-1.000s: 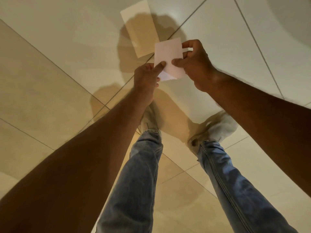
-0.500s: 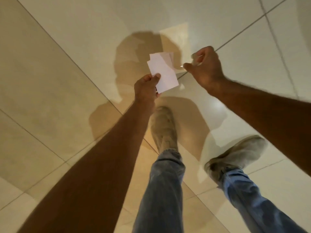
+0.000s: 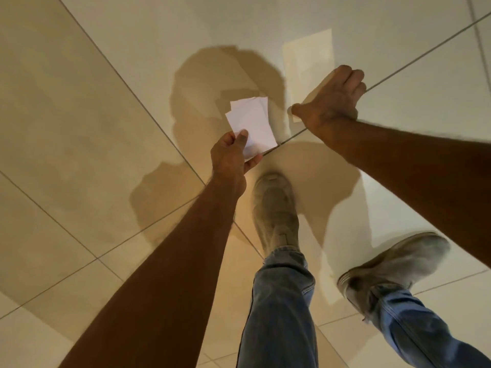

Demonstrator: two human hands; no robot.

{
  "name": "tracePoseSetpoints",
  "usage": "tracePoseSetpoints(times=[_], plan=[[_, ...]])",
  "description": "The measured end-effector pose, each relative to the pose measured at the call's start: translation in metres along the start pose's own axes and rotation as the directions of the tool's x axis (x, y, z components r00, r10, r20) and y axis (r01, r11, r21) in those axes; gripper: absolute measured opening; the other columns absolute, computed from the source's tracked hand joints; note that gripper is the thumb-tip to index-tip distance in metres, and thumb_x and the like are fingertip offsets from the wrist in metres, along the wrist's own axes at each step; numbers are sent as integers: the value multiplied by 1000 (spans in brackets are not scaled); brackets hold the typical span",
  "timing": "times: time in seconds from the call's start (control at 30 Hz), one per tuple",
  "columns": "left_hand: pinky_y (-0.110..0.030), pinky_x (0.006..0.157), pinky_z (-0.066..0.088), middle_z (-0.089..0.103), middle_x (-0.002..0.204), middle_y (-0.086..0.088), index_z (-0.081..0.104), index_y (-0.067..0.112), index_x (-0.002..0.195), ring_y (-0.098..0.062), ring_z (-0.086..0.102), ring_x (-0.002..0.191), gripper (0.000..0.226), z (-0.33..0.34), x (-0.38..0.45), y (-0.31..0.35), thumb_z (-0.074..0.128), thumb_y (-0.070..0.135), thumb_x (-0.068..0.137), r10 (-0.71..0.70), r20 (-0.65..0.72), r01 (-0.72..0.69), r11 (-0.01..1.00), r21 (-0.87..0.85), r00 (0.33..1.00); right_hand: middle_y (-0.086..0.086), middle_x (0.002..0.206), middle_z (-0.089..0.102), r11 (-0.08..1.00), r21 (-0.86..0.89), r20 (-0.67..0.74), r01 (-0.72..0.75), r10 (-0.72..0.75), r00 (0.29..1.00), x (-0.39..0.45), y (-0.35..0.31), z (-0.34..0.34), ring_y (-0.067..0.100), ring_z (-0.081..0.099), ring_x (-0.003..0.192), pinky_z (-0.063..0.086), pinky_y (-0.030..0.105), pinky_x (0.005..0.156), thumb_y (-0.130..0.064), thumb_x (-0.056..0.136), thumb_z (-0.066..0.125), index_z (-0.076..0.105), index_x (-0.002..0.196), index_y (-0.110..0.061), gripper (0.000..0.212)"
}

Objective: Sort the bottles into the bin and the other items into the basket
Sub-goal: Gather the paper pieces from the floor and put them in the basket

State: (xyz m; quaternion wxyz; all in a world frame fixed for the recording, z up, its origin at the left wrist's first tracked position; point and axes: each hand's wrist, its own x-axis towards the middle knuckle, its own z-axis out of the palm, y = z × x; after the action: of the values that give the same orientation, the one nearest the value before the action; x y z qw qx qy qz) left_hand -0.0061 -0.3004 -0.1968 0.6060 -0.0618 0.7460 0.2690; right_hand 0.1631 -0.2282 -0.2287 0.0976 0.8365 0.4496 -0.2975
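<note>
- Since a second ago the right hand (image 3: 332,98) has let go of the white paper slips (image 3: 251,127) and drawn off to the right; the slips are now left to the left hand (image 3: 231,155) alone.
- Tiled floor (image 3: 79,128), pale and glossy, fills the view, crossed by dark grout lines and the person's shadow.
- Jeans-clad legs (image 3: 281,309) and two worn grey shoes (image 3: 275,211) stand below the hands.
- Left grip: thumb and fingers pinch the lower corner of the slips, which fan out slightly above the floor.
- Right grip: fingers curled under, thumb out to the left; whether it holds anything, I cannot tell.
</note>
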Motion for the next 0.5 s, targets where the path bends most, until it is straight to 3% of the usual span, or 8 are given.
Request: tracePoseSetpoints(times=[0.13, 0.23, 0.33, 0.4, 0.5], plan=[[-42, 82, 63, 67, 125, -15, 66, 10, 97, -36, 65, 116, 5, -2, -2, -6, 66, 15, 99, -3, -16, 3, 999, -49, 1000, 11, 144, 34, 998, -37, 26, -56, 57, 998, 4, -9, 2, 25, 38, 127, 33, 28, 80, -46, 63, 93, 33, 141, -10, 104], [-41, 84, 63, 69, 119, -13, 66, 10, 99, -36, 66, 116, 6, -1, -6, -7, 67, 16, 98, -5, -3, 5, 997, -71, 1000, 11, 143, 35, 991, -121, 26, -53, 57, 998, 5, -13, 2, 25, 39, 127, 34, 29, 77, -34, 70, 89, 34, 139, -11, 92], [-40, 83, 63, 71, 115, -13, 67, 9, 98, -36, 68, 114, 8, -2, -7, -7, 70, 16, 96, -7, 1, 7, 997, -82, 1000, 10, 142, 39, 995, -97, 33, -29, 32, 999, 6, -12, 2, 26, 44, 127, 45, 35, 89, -27, 71, 89, 33, 140, -13, 90], [-39, 82, 64, 70, 120, -16, 66, 7, 100, -37, 68, 113, 11, -1, -7, -7, 70, 16, 95, -9, 2, 9, 997, -82, 1000, 9, 141, 43, 997, -71, 58, -8, 12, 998, 7, -10, 0, 26, 46, 128, 42, 40, 100, -23, 73, 88, 32, 142, -14, 89], [-40, 83, 63, 69, 125, -19, 65, 6, 105, -38, 67, 115, 14, -1, -7, -7, 70, 16, 96, 2, 7, -2, 998, -67, 1000, 9, 139, 48, 998, -15, 112, 56, -54, 992, 6, -8, -5, 29, 46, 129, 41, 43, 103, -21, 76, 85, 33, 141, -13, 84]])
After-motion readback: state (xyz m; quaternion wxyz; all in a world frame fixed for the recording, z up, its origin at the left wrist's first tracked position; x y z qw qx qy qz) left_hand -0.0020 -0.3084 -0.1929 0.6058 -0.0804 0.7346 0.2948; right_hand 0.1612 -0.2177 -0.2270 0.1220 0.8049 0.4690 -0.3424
